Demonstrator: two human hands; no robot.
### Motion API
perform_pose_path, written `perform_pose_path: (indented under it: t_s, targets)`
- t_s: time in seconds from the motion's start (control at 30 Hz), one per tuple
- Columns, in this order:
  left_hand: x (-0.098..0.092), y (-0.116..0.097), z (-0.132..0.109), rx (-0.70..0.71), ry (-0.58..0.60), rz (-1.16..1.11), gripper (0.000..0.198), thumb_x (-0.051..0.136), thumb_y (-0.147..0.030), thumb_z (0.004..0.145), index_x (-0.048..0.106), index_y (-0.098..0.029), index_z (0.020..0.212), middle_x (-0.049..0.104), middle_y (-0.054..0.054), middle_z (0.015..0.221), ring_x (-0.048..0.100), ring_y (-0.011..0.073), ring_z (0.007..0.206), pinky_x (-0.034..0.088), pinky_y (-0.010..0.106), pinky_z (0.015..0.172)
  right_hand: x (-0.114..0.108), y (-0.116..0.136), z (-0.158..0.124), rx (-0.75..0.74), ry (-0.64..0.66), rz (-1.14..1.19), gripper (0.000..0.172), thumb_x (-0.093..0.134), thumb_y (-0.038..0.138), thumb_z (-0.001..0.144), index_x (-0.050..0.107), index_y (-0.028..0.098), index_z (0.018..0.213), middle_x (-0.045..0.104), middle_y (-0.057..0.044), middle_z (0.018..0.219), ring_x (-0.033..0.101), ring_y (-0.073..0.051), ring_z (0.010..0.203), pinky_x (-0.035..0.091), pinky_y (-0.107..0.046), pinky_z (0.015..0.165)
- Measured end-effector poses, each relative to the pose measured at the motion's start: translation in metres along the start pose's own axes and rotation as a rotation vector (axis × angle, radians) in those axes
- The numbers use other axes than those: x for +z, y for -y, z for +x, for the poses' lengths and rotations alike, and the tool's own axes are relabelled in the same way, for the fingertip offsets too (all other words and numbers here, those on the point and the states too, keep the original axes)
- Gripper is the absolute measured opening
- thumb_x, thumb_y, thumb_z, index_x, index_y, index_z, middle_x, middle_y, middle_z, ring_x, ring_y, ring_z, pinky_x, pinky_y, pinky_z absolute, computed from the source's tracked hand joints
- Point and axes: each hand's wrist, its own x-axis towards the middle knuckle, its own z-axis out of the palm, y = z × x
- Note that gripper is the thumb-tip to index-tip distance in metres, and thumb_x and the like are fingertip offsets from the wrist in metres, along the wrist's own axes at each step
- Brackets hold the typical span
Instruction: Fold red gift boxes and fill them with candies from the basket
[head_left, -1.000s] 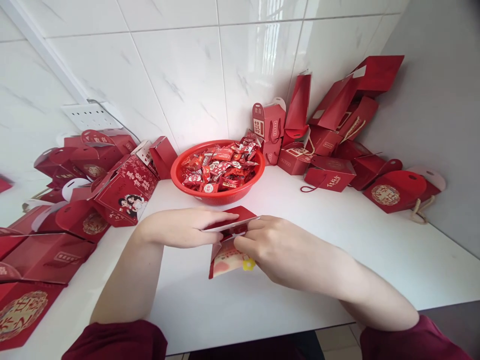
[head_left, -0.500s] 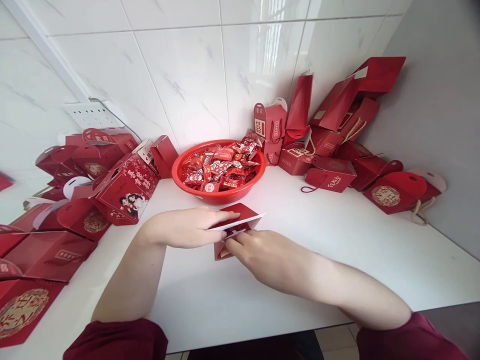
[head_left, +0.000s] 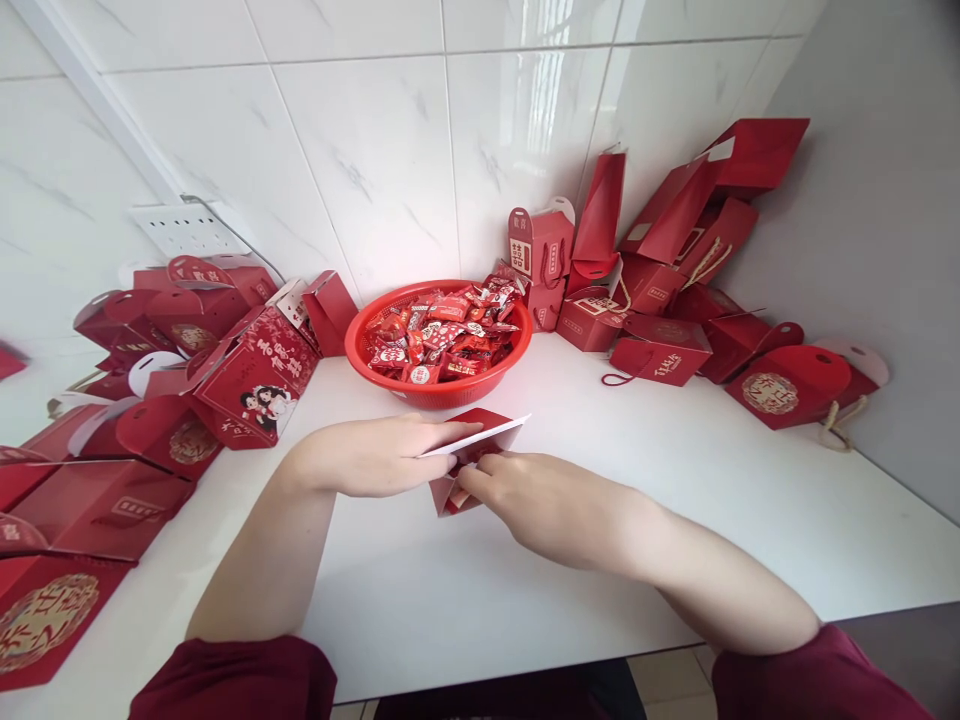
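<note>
Over a white table (head_left: pixel 420 610), clamping a red box (head_left: pixel 487 421) just below mid-frame with the left hand (head_left: pixel 379 455), bunching fingers of the right hand (head_left: pixel 551 505) inside its opening, perhaps pinching but impossible to tell, seemingly arranging its inside, next calling for a steady hold.

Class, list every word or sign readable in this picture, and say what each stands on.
"歡喜": upper box just right of the basin; apparently also a flap at left.
"囍": same upper box, front.
"乔迁之喜", probably: round emblem, nearest left box.
Couple-picture box: too blurred for certainty.
Wrappers: too small.
Other box labels: too small or blurred.
Open red box below the basin: none visible.
</note>
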Motion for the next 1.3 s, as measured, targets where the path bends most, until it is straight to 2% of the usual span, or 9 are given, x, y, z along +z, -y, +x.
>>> perform_pose_path:
  t_s: [0.13,0.3,0.4,0.57,0.67,0.77,0.9,1.07,1.3]
  targets:
    - [0.003,-0.004,0.001,-0.042,-0.051,0.044,0.051,0.034,-0.023,0.1,0.032,-0.03,0.151,0.069,0.0,0.116,0.065,0.0165,0.099,0.046,0.023,0.092,0.001,-0.005,0.005,0.024,0.029,0.048,0.05,0.037,-0.008,0.083,0.061,0.011,0.122,0.063,-0.015,0.126,0.065,-0.022,0.11,0.05,-0.032,0.092]
    - [0.004,-0.005,0.001,-0.048,-0.019,-0.027,0.053,0.034,-0.024,0.101,0.026,-0.029,0.154,0.072,0.0,0.106,0.067,0.0155,0.096,0.046,0.022,0.091,-0.006,-0.008,0.0,-0.027,0.005,0.128,0.051,0.035,-0.009,0.082,0.067,0.016,0.113,0.069,-0.006,0.121,0.065,-0.018,0.11,0.049,-0.028,0.095]
    - [0.003,-0.004,0.001,-0.051,0.003,-0.085,0.055,0.033,-0.024,0.101,0.022,-0.03,0.155,0.072,-0.001,0.099,0.067,0.0142,0.094,0.046,0.023,0.093,-0.005,-0.002,0.001,0.007,0.004,0.054,0.049,0.037,-0.009,0.084,0.068,0.016,0.111,0.07,-0.006,0.12,0.065,-0.019,0.109,0.05,-0.03,0.095]
    - [0.001,0.001,0.004,-0.046,-0.01,-0.133,0.056,0.032,-0.023,0.101,0.021,-0.029,0.156,0.071,0.0,0.096,0.067,0.0146,0.089,0.047,0.026,0.091,-0.001,0.007,0.007,0.122,-0.014,-0.21,0.046,0.041,-0.01,0.084,0.067,0.011,0.116,0.069,-0.013,0.117,0.067,-0.024,0.105,0.053,-0.034,0.089]
    - [0.0,0.004,0.004,-0.03,-0.009,-0.153,0.056,0.031,-0.023,0.101,0.021,-0.027,0.156,0.07,0.002,0.096,0.067,0.0153,0.089,0.048,0.027,0.091,-0.003,0.009,0.004,0.1,-0.059,-0.239,0.046,0.042,-0.009,0.084,0.066,0.013,0.116,0.07,-0.012,0.114,0.068,-0.023,0.101,0.054,-0.032,0.086]
    - [0.0,0.003,0.003,-0.005,0.03,-0.163,0.056,0.034,-0.023,0.1,0.024,-0.027,0.155,0.071,0.002,0.1,0.068,0.016,0.095,0.048,0.027,0.093,-0.006,0.012,-0.004,0.079,-0.035,-0.215,0.045,0.041,-0.007,0.087,0.066,0.017,0.116,0.071,-0.009,0.11,0.069,-0.022,0.099,0.054,-0.033,0.085]
    - [0.0,0.0,0.001,0.019,0.057,-0.142,0.055,0.038,-0.023,0.099,0.029,-0.029,0.153,0.072,0.002,0.107,0.068,0.0161,0.095,0.048,0.025,0.092,-0.007,0.017,-0.008,0.096,0.03,-0.263,0.043,0.041,-0.007,0.087,0.065,0.014,0.117,0.07,-0.012,0.109,0.069,-0.024,0.096,0.055,-0.034,0.08]
    - [0.002,-0.004,0.002,-0.026,0.018,-0.042,0.053,0.035,-0.025,0.099,0.03,-0.033,0.151,0.071,-0.002,0.109,0.066,0.015,0.098,0.046,0.022,0.093,-0.004,0.016,-0.002,0.1,0.05,-0.299,0.043,0.041,-0.007,0.087,0.066,0.012,0.117,0.069,-0.014,0.109,0.068,-0.024,0.099,0.054,-0.034,0.083]
    - [0.002,-0.009,0.002,-0.085,-0.033,0.124,0.044,0.041,-0.029,0.096,0.048,-0.027,0.139,0.066,0.003,0.121,0.061,0.021,0.111,0.044,0.025,0.098,0.005,0.006,0.012,0.097,0.118,-0.311,0.039,0.046,-0.009,0.083,0.067,0.005,0.112,0.071,-0.017,0.108,0.069,-0.028,0.099,0.054,-0.035,0.081]
